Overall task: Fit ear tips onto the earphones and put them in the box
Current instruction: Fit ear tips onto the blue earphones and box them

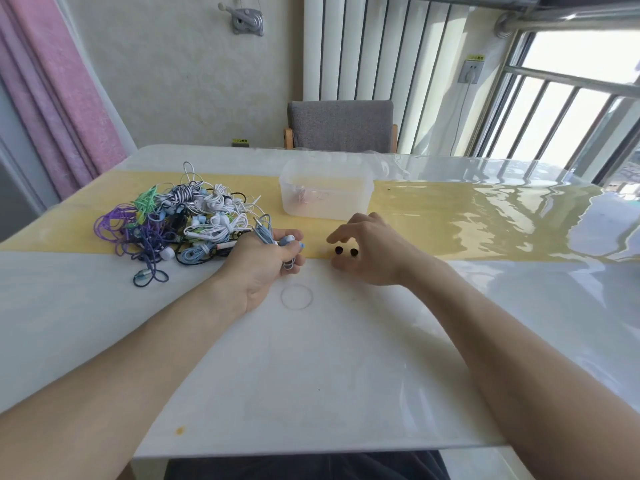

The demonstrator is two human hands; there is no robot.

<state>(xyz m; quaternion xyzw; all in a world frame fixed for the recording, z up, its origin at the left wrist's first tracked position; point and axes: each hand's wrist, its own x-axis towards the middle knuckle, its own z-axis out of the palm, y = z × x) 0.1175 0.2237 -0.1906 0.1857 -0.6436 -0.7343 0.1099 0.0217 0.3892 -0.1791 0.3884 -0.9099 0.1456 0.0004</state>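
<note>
At the white table's point(311, 375) near edge, my left hand point(263, 268) grips a pale blue earphone set point(289, 241), its cord bunched in my curled fingers and the buds poking out toward the right. Just beside it my right hand point(367, 252) hovers with fingers spread and loosely bent, holding nothing, directly over two black ear tips point(345, 251) lying on the yellow runner point(450, 216). By my reckoning this set has no tips fitted yet. To the left, a tangled heap of earphones point(180, 220) waits unsorted. Farther back the translucent plastic box point(325, 192) stands open, with what looks like one pinkish set inside, so most of the job remains.
</note>
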